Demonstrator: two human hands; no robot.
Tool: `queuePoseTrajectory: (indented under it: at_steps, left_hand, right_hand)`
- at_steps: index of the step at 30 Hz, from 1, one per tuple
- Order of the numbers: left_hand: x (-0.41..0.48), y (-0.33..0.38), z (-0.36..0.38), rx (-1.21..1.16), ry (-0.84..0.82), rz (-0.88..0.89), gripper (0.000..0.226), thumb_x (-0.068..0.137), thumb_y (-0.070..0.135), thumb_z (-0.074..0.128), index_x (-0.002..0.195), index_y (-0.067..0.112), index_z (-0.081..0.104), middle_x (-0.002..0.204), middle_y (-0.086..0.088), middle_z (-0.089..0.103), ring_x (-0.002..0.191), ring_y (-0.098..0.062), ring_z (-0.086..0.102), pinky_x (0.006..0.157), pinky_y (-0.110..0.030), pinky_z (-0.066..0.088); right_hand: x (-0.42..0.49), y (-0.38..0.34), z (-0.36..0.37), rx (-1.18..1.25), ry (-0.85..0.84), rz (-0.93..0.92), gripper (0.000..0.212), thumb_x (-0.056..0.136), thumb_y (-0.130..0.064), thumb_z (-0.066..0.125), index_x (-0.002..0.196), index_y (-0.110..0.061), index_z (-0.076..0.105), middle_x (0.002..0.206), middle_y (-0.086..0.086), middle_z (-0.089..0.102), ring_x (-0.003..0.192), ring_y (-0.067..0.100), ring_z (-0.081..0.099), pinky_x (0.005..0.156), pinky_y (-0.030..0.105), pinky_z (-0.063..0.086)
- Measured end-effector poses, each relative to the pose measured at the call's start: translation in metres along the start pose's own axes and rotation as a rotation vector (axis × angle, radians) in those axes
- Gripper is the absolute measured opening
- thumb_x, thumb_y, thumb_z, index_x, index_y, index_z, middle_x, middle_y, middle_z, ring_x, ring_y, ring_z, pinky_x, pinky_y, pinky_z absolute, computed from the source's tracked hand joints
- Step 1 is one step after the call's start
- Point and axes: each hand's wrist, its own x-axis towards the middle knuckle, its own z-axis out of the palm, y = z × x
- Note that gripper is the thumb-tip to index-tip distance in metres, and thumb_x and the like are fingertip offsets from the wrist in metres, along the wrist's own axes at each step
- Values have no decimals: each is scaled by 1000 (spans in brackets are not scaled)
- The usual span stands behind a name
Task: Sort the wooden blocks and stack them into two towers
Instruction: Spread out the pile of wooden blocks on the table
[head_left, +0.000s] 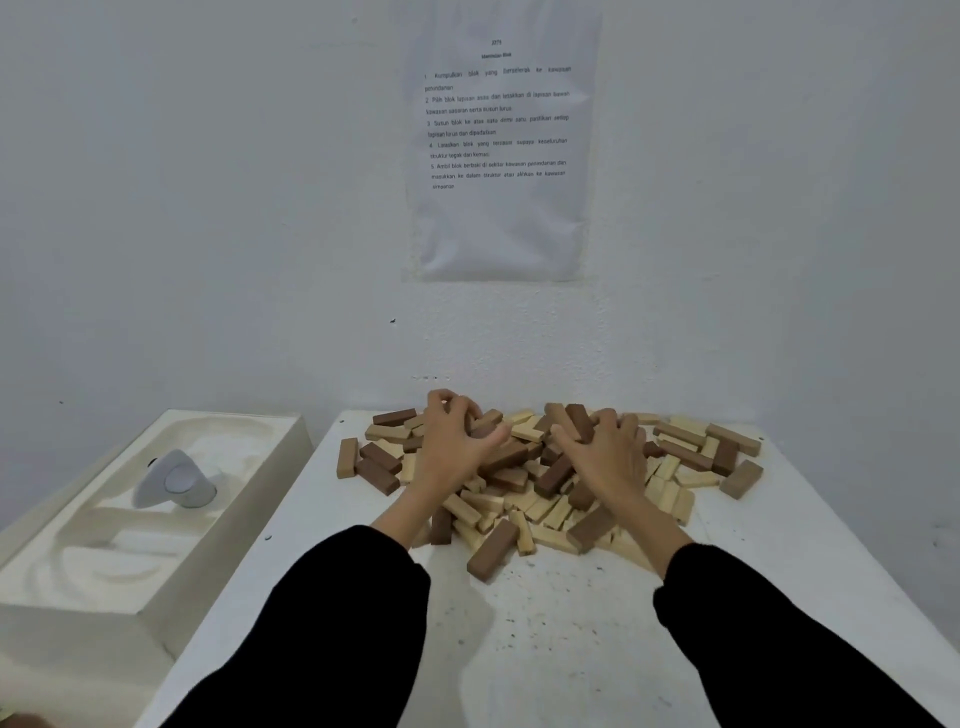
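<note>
A loose heap of wooden blocks (524, 501), light tan and dark brown mixed, lies at the far end of the white table (571, 623) against the wall. Both my hands are in the top of the heap. My left hand (454, 447) has its fingers curled down round a dark brown block (483, 430). My right hand (610, 452) curls its fingers round upright dark brown blocks (577, 420). More blocks lie scattered flat to the left (382, 467) and right (727, 452) of the heap. No tower stands anywhere in view.
Left of the table stands a white tray of sand (104, 545) with a grey rounded object (174, 480) in it. A printed sheet (498, 145) hangs on the wall behind. The table's near half shows bare, speckled surface.
</note>
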Motion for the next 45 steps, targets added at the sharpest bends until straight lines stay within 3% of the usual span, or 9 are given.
queuePoseTrajectory:
  at_steps: [5,13,17,21,25,34,39,42,45]
  left_hand:
    - [14,-1,15,-23,-114,-127,49,85,53,57,108,10,56,126,-4,31,98,-14,51,88,-26,42]
    - [22,-64,-53,223,104,-207,40,91,41,54,119,12,54,134,-10,36,115,-27,51,97,-38,40]
    - [10,-116,-76,305,-1,-546,75,84,58,56,139,11,38,145,-20,31,136,-35,28,111,-45,26]
    - [-1,-120,-63,338,-98,-456,86,78,67,45,139,7,36,144,-15,37,136,-29,28,109,-42,21]
    - [9,-112,-47,319,-42,-448,73,87,51,57,141,7,35,143,-19,38,134,-32,30,109,-42,25]
    - [31,-98,-46,525,-101,-547,78,81,60,58,138,11,38,138,-18,41,128,-38,35,100,-45,33]
    - [41,-97,-47,530,-105,-594,78,67,71,65,109,6,55,111,-11,58,109,-29,54,79,-34,44]
    - [45,-93,-51,434,-115,-655,62,62,64,75,86,8,63,82,-5,62,84,-23,61,64,-27,44]
    - [50,-94,-57,333,-170,-713,49,58,55,83,77,13,68,76,-5,65,79,-25,64,75,-32,54]
  right_hand:
    - [11,-6,8,144,-94,-12,48,87,-51,54,118,-14,52,126,10,38,120,27,35,83,32,34]
    - [51,62,-27,145,289,-24,14,88,-21,59,99,-14,64,110,15,51,108,31,44,77,31,33]
    - [69,122,-46,-53,127,204,51,85,-45,59,127,-18,52,138,14,37,130,33,28,102,47,28]
    - [75,150,-49,-106,-168,286,118,49,-89,30,145,-21,27,153,16,20,140,35,13,112,51,15]
    - [81,153,-44,-166,-189,209,142,28,-97,30,145,-17,28,147,17,28,138,36,19,114,47,15]
    - [74,153,-57,-246,-187,208,123,31,-95,35,137,-30,39,138,13,35,130,34,25,103,47,27]
    - [78,158,-43,-277,-154,157,111,38,-96,34,122,-26,52,126,11,46,121,32,32,98,43,29]
    - [79,146,-45,-130,-133,96,79,62,-66,71,117,-11,54,128,15,46,117,35,41,98,42,31]
    - [80,136,-45,73,-180,188,88,64,-47,80,132,-15,35,125,20,45,111,37,48,89,39,38]
